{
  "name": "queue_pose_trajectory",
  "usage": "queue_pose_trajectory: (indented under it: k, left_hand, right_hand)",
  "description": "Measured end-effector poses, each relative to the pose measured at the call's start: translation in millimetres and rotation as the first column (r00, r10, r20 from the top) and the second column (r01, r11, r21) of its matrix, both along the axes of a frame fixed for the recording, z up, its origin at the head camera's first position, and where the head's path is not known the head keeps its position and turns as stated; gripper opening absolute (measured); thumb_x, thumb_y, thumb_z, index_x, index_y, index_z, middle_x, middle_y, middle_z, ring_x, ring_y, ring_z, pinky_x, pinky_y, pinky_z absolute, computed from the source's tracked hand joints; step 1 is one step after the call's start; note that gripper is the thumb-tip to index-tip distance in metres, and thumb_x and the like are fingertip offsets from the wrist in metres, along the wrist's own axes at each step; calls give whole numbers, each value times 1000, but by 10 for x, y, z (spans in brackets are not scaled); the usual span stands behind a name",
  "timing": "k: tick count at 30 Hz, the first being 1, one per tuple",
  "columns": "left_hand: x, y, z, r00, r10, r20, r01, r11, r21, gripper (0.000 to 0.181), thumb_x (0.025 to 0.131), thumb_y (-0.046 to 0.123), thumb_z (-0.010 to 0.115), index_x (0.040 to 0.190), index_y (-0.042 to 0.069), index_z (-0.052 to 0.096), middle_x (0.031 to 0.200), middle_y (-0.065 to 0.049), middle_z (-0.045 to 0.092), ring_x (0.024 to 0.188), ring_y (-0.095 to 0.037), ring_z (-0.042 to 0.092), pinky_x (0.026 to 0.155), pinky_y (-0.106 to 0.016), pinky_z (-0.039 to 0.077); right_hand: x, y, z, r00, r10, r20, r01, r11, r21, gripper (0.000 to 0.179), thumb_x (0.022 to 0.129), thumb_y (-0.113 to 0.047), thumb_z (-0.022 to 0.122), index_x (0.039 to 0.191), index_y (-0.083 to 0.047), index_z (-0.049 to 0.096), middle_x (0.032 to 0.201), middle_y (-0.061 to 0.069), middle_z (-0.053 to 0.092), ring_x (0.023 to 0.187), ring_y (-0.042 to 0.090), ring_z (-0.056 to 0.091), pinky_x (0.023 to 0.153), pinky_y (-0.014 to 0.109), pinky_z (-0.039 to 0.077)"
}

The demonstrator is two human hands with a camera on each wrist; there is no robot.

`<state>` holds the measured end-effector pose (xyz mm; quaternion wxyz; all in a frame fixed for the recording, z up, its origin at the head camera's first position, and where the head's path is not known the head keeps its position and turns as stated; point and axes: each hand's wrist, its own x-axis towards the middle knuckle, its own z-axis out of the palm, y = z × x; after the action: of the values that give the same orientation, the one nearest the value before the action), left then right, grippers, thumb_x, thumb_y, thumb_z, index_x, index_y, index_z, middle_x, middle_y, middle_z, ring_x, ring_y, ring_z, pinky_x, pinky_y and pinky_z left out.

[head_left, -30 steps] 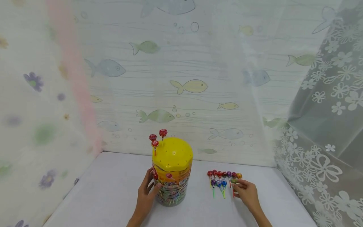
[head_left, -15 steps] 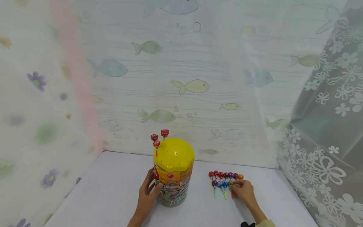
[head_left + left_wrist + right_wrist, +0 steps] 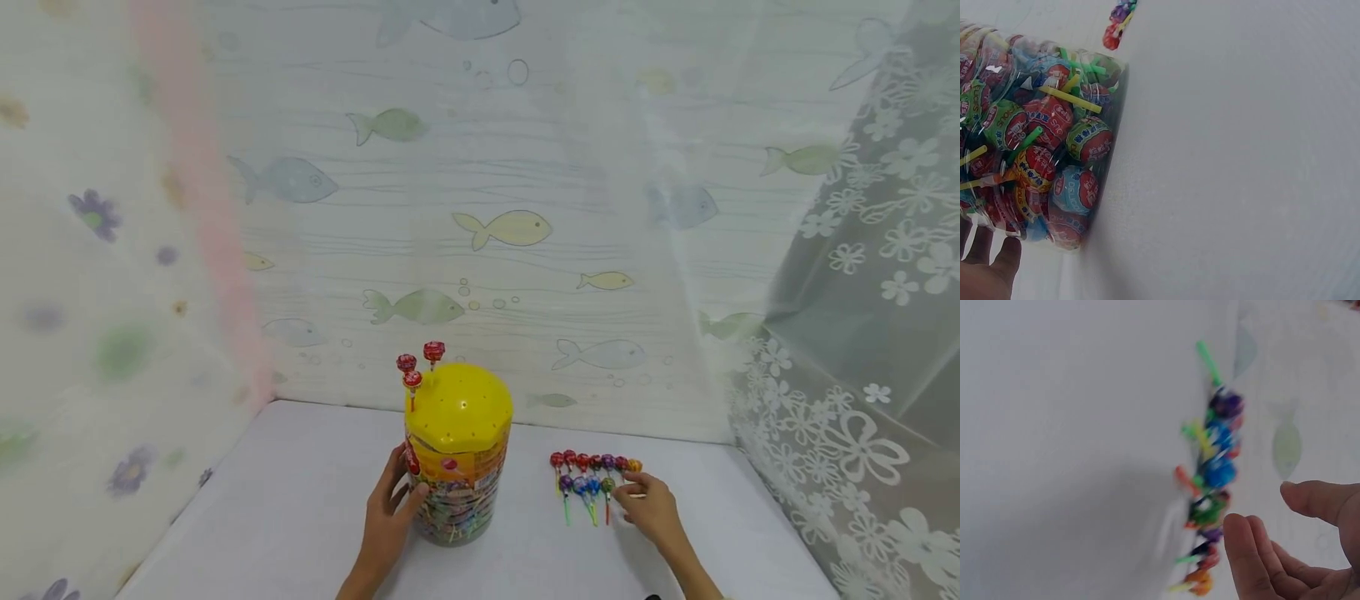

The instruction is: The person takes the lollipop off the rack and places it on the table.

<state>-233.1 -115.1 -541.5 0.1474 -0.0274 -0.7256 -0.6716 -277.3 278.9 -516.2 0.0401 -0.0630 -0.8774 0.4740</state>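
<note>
A tall clear jar (image 3: 457, 504) packed with wrapped lollipops stands on the table, topped by a yellow lid (image 3: 468, 400) with small holes. Three red lollipops (image 3: 412, 380) stick up from the lid's left side. My left hand (image 3: 388, 518) holds the jar's left side, thumb in front; its fingertips show against the clear wall (image 3: 1041, 144) in the left wrist view. To the right, my right hand (image 3: 651, 507) hovers beside a green lollipop (image 3: 607, 485), thumb and fingers apart with nothing between them. That lollipop lies at the right end of the front row.
Behind the front row lies a second row of lollipops (image 3: 582, 460), mostly red and purple with an orange one (image 3: 634, 466) at its right end. A white cloth covers the table (image 3: 300, 500). Fish-printed sheeting (image 3: 510, 333) rises behind, and flowered sheeting (image 3: 847, 467) at the right.
The green lollipop, held by my right hand earlier, has been laid down at the front row's right end and let go. My left hand stays on the jar.
</note>
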Motion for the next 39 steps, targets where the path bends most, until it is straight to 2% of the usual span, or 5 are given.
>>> queue_pose_trajectory:
  k: [10,20,28,32,39]
  left_hand:
    - [18,-27,37,1000,-19,3,19,999,-42,74,101,29,64,163,18,26,165,-12,32,148,-40,35,114,-65,37]
    - [-19,-51,50,999,-43,-31,41,998,-58,74,102,25,63,163,18,24,166,-13,30,148,-43,34,113,-68,36]
    - [-40,-67,46,998,-43,-47,41,998,-44,73,101,24,64,163,19,25,165,-14,30,148,-45,34,113,-69,35]
    - [-53,-63,54,997,-53,-55,50,998,-43,73,102,24,64,163,18,25,166,-15,29,148,-46,33,113,-69,34]
    - [-68,-43,71,997,-62,-50,60,998,-33,73,103,25,61,164,17,21,168,-12,25,150,-44,30,114,-71,30]
  right_hand:
    - [206,-493,557,971,113,-212,-117,993,-5,42,95,-5,68,135,4,58,112,17,72,100,26,69,78,22,60]
    - [258,-1177,1269,897,247,-367,-307,945,-115,39,97,-7,67,135,-9,61,114,11,70,103,21,65,83,19,57]
    - [200,-1760,1698,801,389,-455,-462,885,-58,38,97,-10,67,135,-10,61,114,7,70,104,22,64,90,32,61]
    - [117,-1961,1858,769,464,-440,-526,850,-22,43,97,-11,67,139,-8,58,121,10,68,109,25,64,97,41,59]
    - [-107,-2207,2019,757,574,-313,-594,804,38,53,99,-17,64,149,-7,48,142,13,59,126,31,60,106,47,53]
